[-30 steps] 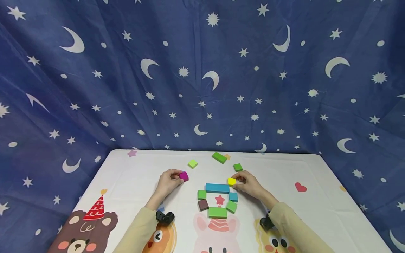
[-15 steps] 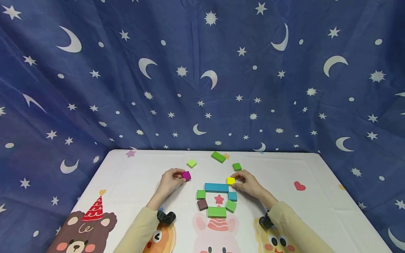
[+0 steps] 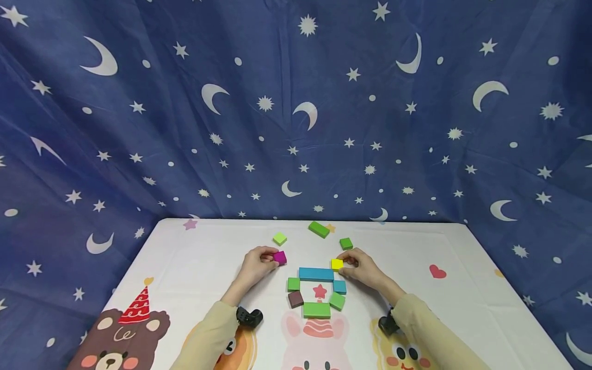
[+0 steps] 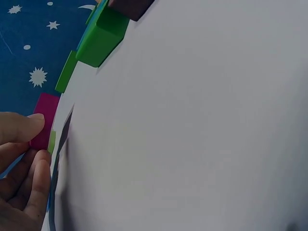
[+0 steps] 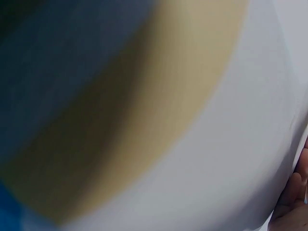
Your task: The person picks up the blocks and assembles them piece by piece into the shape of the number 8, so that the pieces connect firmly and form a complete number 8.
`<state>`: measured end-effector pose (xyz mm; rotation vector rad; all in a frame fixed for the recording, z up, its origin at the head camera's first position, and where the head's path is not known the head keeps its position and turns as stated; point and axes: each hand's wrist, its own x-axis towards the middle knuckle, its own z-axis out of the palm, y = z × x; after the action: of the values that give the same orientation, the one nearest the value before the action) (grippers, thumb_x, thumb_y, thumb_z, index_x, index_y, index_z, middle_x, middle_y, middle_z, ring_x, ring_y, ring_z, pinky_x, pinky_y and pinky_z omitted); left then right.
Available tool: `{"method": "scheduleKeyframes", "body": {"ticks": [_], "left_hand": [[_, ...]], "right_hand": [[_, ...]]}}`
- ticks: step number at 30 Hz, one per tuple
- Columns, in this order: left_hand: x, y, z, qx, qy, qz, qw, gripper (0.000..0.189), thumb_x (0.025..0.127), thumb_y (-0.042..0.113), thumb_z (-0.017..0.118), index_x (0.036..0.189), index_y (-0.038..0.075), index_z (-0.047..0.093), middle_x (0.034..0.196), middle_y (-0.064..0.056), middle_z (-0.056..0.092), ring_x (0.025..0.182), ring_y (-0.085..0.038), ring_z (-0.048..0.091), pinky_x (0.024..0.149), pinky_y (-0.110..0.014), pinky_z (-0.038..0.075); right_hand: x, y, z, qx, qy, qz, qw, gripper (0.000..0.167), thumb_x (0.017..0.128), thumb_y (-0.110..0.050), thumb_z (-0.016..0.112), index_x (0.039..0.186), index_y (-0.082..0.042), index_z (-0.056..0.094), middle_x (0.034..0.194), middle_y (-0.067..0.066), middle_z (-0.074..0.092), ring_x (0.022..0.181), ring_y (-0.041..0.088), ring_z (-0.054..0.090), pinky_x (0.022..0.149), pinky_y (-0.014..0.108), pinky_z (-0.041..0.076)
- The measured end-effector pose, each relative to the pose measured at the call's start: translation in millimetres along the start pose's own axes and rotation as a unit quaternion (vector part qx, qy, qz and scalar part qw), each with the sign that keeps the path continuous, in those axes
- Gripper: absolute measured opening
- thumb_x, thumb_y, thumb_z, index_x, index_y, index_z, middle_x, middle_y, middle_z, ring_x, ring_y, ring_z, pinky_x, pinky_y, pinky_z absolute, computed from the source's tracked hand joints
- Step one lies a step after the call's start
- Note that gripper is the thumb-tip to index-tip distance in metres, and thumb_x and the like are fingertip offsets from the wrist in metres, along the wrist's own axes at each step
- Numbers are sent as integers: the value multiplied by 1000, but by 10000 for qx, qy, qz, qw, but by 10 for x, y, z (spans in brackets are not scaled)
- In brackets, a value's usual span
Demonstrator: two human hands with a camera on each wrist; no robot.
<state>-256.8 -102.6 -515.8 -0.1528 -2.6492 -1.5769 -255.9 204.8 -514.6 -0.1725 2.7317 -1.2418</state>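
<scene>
My left hand (image 3: 257, 266) pinches a magenta block (image 3: 280, 258) between thumb and fingers, up and left of a ring of blocks. In the left wrist view the thumb presses the face of this block. At the ring's far right corner, my right hand (image 3: 365, 268) holds a yellow block (image 3: 337, 264) by its right side. The ring has a long blue block (image 3: 316, 274) at the back and a long green block (image 3: 316, 310) in front. Along its left side are a small green block (image 3: 293, 284) and a brown block (image 3: 295, 299); a small blue block (image 3: 339, 287) and another green block (image 3: 337, 301) form the right.
Behind the ring lie a lime block (image 3: 279, 239), a long green block (image 3: 319, 229) and a small green block (image 3: 346, 243). Cartoon animals decorate the white tablecloth (image 3: 462, 308). A blue star-patterned curtain (image 3: 296, 128) hangs behind the table.
My left hand has carried the magenta block rightward, closer to the ring's back left corner. The right hand and the yellow block have stayed nearly still.
</scene>
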Motion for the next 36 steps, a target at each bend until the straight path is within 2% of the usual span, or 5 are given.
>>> {"method": "scheduleKeyframes", "body": {"ticks": [8, 16, 26, 36], "left_hand": [[10, 29, 66, -62, -173, 2, 9998, 28, 76, -1, 73, 104, 1, 71, 90, -12, 67, 76, -11, 58, 69, -17, 48], [19, 69, 100, -69, -399, 41, 9992, 26, 77, -1, 72, 104, 1, 71, 90, -11, 64, 76, -12, 57, 68, -19, 47], [18, 94, 172, -10, -700, 281, 9972, 28, 77, 1, 71, 105, 0, 70, 92, -13, 63, 77, -12, 57, 69, -18, 48], [29, 133, 209, 36, -831, 444, 9955, 27, 76, 1, 71, 104, 0, 70, 91, -11, 64, 76, -11, 55, 68, -18, 47]], "right_hand": [[-35, -7, 6, 3, -9, -8, 10000, 28, 79, -6, 73, 107, -9, 68, 96, 6, 53, 89, 18, 46, 79, 26, 40], [-24, 25, -5, 50, -17, -224, 9997, 28, 80, -6, 73, 107, -8, 68, 96, 5, 54, 87, 16, 45, 78, 25, 40], [-22, 40, -15, -7, 2, -247, 9997, 27, 79, -8, 74, 106, -8, 69, 94, 5, 54, 85, 16, 45, 76, 25, 39], [-12, 21, -10, 52, 1, -240, 9997, 27, 78, -7, 74, 105, -8, 69, 93, 5, 53, 85, 17, 45, 76, 25, 39]]}}
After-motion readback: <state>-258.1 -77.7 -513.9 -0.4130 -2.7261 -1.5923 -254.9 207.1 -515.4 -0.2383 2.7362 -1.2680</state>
